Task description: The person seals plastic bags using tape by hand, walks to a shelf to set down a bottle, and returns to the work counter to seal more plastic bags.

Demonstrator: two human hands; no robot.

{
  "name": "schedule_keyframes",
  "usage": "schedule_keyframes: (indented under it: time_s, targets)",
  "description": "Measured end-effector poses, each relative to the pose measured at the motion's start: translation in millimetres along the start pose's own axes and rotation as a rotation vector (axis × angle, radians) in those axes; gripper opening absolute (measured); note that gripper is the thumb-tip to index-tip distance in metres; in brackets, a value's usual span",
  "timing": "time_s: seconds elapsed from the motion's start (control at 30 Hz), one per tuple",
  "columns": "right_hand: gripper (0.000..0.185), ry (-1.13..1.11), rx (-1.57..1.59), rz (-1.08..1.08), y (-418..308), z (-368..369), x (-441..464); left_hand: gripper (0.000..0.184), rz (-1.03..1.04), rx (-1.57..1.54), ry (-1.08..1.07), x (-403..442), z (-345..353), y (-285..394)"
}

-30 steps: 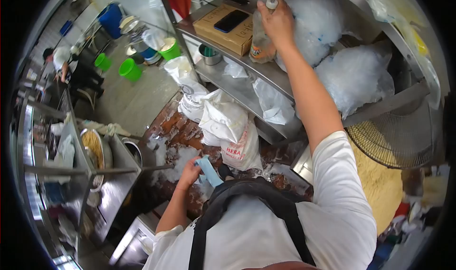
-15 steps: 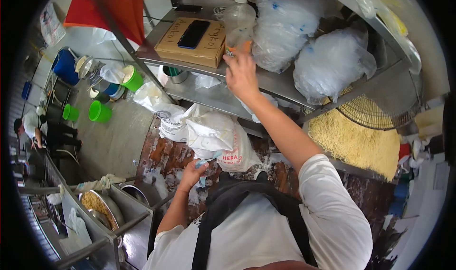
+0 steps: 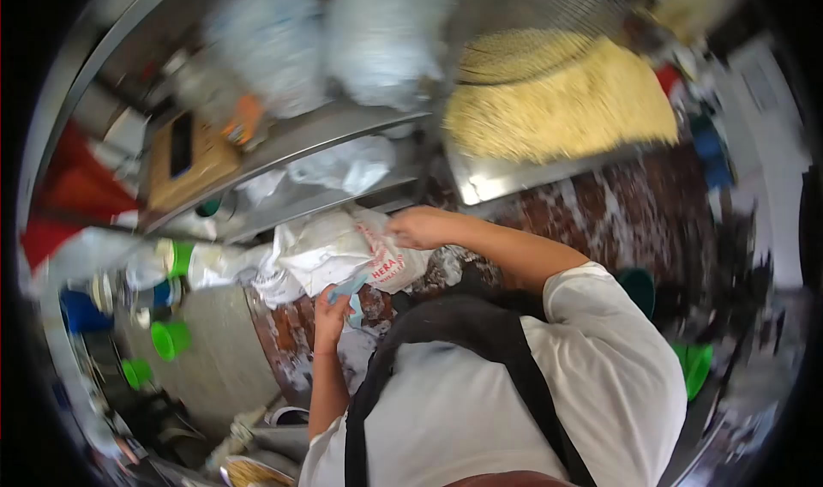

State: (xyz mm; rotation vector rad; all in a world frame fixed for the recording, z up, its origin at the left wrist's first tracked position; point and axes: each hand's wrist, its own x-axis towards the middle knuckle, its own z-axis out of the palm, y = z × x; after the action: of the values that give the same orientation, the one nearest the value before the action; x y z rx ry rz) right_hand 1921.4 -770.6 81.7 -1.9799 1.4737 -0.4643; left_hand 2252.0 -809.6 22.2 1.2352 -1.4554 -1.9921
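- My left hand: fingers closed round a light blue cloth, low and near, left of centre. Part of the cloth sticks out past the fingers, lower end hanging down.
- Cloth sits right in front of the red-printed sack as seen from here; can't tell if they touch.
- My right hand: arm reaching across to the left, fingers bent, nothing visible in them. Hand is over the right edge of the red-printed sack; can't tell if it is clenched, touching or gripping.
- White sack just left of the red-printed one, against it; both on the brown wet-looking floor.
- Far left, steel shelf: cardboard box with dark phone on top, clear bottle with orange label, then two bulging plastic bags to its right. All blurred.
- More crumpled plastic on the level below.
- Far right: heap of yellow noodles on a metal tray, wire mesh over its far part.
- Left side: green bucket on the grey floor.
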Motion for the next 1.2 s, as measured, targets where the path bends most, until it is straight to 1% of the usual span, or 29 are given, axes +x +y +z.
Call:
schedule_keyframes:
  time_s: [0.03,0.07,0.13,0.17,0.2,0.27,0.37,0.43,0.47,0.57,0.6,0.63,0.7,0.73,0.77,0.8,0.83,0.87,0.97,1.0,1.1,1.13,1.17,1.2]
  targets:
    - [0.027,-0.082,0.019,0.135,24,8,-40,0.012,0.000,0.009,-0.031,4,11,1]
    - [0.030,-0.116,-0.095,0.196,47,17,-83,0.019,-0.019,0.050,-0.029,7,30,12]
    - [0.021,-0.299,-0.296,0.485,123,69,-173,0.021,-0.082,0.172,-0.137,17,61,23]
    - [0.019,-0.216,-0.304,0.522,184,119,-236,0.021,-0.110,0.234,-0.185,23,81,28]
    - [0.023,-0.134,-0.314,0.560,223,158,-291,0.023,-0.110,0.263,-0.261,30,105,34]
    - [0.042,-0.024,0.555,1.110,159,104,-367,0.024,-0.109,0.345,-0.351,44,164,44]
    - [0.035,0.187,0.437,1.170,139,97,-482,0.026,-0.086,0.420,-0.510,70,266,57]
    - [0.024,0.341,0.510,1.203,158,141,-562,0.027,-0.081,0.399,-0.608,86,336,50]
    - [0.020,0.411,0.534,1.219,165,154,-597,0.029,-0.082,0.517,-0.650,90,373,55]
    - [0.019,0.402,0.538,1.261,157,152,-679,0.033,-0.013,0.543,-0.820,84,491,73]
    - [0.024,0.517,0.794,1.422,151,144,-696,0.034,-0.026,0.555,-0.866,93,518,66]
    - [0.024,0.613,0.727,1.405,155,148,-717,0.034,0.003,0.597,-0.920,90,547,67]
    - [0.026,0.800,0.574,1.366,167,152,-753,0.034,0.073,0.674,-1.026,85,605,72]
    - [0.026,0.875,0.552,1.399,161,137,-763,0.032,0.037,0.710,-1.056,81,630,72]
    - [0.026,0.950,0.522,1.426,154,121,-768,0.030,0.152,0.738,-1.104,82,653,67]
    - [0.026,1.025,0.487,1.450,146,101,-773,0.028,0.176,0.759,-1.176,85,677,63]
    - [0.025,1.076,0.533,1.451,143,93,-782,0.027,0.198,0.779,-1.245,89,699,57]
    - [0.025,1.125,0.504,1.448,139,86,-790,0.027,0.007,0.799,-1.253,93,720,50]
    - [0.025,1.208,0.525,1.464,123,63,-821,0.028,0.060,0.879,-1.385,94,793,49]
    - [0.024,1.227,0.552,1.474,123,60,-831,0.030,0.156,0.919,-1.433,102,816,43]
    - [0.024,1.376,0.577,1.581,138,77,-869,0.031,0.196,0.988,-1.517,126,886,29]
    - [0.024,1.393,0.573,1.642,140,81,-879,0.030,0.224,0.972,-1.522,133,911,27]
    - [0.023,1.404,0.558,1.668,145,95,-887,0.030,0.251,0.957,-1.538,139,936,26]
    - [0.022,1.426,0.544,1.704,158,131,-896,0.030,0.280,0.945,-1.568,145,964,26]
